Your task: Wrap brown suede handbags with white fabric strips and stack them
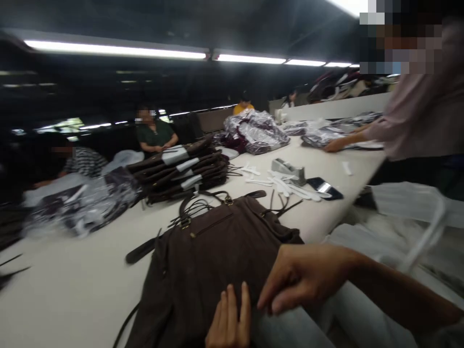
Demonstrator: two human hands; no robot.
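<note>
A dark brown bag (213, 246) lies on the pale table, its handles and zip pointing away from me. My left hand (230, 319) rests flat on the bag's near part, fingers stretched out. Just to the right, my right hand (308, 278) hovers at the bag's near right edge, its fingers curled and pointing down. Whether anything small sits between those fingers cannot be made out. Loose dark straps stick out at both sides of the bag.
Beyond the bag are stacked brown bags (181, 169), plastic-wrapped bundles (253, 130), a tape dispenser (288, 171), white strips (282, 183) and a phone (324, 187). A person (416, 111) reaches over the table at right. Translucent plastic (409, 208) hangs beside the table's right edge.
</note>
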